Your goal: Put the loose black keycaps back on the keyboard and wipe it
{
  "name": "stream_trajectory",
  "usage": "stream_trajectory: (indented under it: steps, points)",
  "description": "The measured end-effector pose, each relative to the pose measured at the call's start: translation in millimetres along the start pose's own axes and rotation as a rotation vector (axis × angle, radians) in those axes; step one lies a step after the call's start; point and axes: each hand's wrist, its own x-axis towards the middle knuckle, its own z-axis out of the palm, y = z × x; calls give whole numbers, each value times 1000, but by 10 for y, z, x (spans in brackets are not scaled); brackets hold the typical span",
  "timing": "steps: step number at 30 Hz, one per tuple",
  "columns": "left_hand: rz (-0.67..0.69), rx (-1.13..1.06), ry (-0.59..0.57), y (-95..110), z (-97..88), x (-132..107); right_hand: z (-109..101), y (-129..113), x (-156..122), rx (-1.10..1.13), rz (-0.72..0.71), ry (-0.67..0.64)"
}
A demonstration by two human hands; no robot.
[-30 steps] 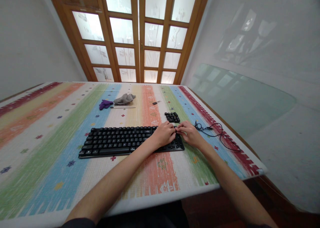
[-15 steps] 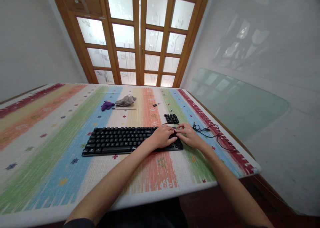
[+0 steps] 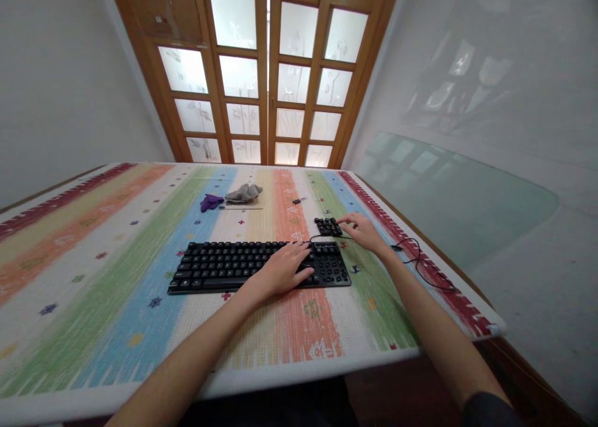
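One black keyboard point(image 3: 245, 266), lettering point(image 3: 185, 267) illegible

Bright daylight comes through the panes point(image 3: 239, 76), kinda dim under the table point(image 3: 289, 327), right wall point(image 3: 523, 112) has glare, edges look stretched.

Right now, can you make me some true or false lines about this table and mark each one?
1. The left hand is on the keyboard. True.
2. The keyboard is white. False: it is black.
3. The right hand is by the loose keycaps. True.
4. The loose keycaps are on top of the keyboard. False: they lie on the striped tablecloth, beyond the keyboard.
5. The purple cloth lies left of the grey cloth. True.
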Motion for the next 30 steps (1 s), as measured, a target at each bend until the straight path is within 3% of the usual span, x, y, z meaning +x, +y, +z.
stream_trajectory:
  steps: [5,12,20,30]
  points:
    - [-5,-21,5,15,29,-35,225,5,416,-206,-62,-164]
    - [-21,-31,2,41,2,-46,517,125,753,-286,-24,-251]
    - [-21,-46,1,49,-5,-49,603,213,892,-316,-7,-345]
    - [-31,-28,-18,48,-10,-40,643,1,930,-305,-145,-367]
